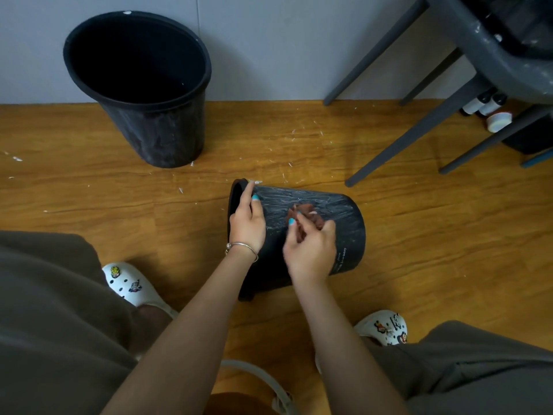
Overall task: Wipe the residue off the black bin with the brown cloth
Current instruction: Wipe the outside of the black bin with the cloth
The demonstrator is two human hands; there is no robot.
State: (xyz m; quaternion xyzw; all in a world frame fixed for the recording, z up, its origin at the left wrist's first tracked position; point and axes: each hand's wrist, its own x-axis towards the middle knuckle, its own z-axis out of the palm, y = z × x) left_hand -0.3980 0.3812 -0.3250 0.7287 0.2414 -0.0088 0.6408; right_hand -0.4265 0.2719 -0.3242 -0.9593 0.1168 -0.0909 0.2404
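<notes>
**Black bin on its side, under the cloth**

The black bin (338, 223) lies on its side near the middle of the wooden floor (419, 235), long axis running left to right, open mouth to the left, base to the right. White residue streaks its upper wall. Small white lettering runs near the base, too small to read. The left hand (247, 224) curls over the rim at the mouth. The right hand (311, 250) pinches the bunched brown cloth (308, 215) against the bin's wall. A second bin (143, 91) stands upright at the floor's far edge, by the wall.
</notes>
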